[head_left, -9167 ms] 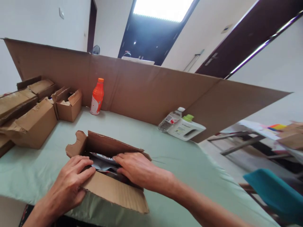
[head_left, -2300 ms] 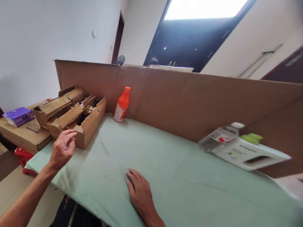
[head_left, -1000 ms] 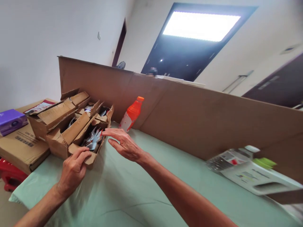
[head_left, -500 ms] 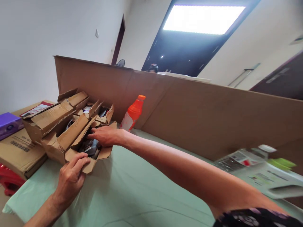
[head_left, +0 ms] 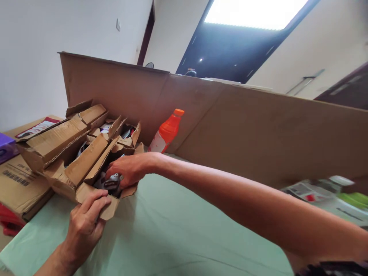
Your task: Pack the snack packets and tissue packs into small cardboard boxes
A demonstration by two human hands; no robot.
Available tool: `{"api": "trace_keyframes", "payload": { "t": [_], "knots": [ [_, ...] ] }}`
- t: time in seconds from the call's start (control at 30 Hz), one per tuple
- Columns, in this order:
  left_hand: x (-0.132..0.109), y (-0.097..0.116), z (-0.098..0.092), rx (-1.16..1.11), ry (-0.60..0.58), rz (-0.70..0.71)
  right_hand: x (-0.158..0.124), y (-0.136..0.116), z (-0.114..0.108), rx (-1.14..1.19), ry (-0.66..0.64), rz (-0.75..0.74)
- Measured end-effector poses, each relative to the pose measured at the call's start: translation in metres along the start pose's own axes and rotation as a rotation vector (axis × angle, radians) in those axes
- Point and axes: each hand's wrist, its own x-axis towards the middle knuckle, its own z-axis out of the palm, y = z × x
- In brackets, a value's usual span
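Note:
My left hand pinches the front flap of an open cardboard box, thumb and fingers closed on it. Inside this box, my right hand reaches down with fingers bent around a dark packet with pale markings. Part of the packet is hidden under the fingers and the box wall. More open cardboard boxes stand directly to the left and behind, with small packaged items in them.
An orange bottle stands behind the boxes against a tall cardboard panel. A purple box and a flat carton lie at left. A blurred clear bottle lies at right on the green-covered table.
My right hand has moved lower and toward the front of the box, onto the packet. The left hand still holds the flap. The camera view has shifted slightly.

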Motion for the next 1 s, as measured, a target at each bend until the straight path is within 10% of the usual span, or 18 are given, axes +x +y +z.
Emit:
{"api": "trace_keyframes", "payload": {
  "t": [0.53,0.73,1.0],
  "knots": [
    [-0.002,-0.003,0.001,-0.019,0.017,0.016,0.039,0.026,0.036,-0.482,0.085,0.0],
    [0.0,-0.004,0.001,-0.011,0.021,0.008,0.03,0.023,0.015,-0.475,0.15,0.014],
    [0.005,-0.01,-0.001,0.02,0.025,0.01,-0.086,0.028,-0.03,-0.102,0.975,0.181]
  ]
}}
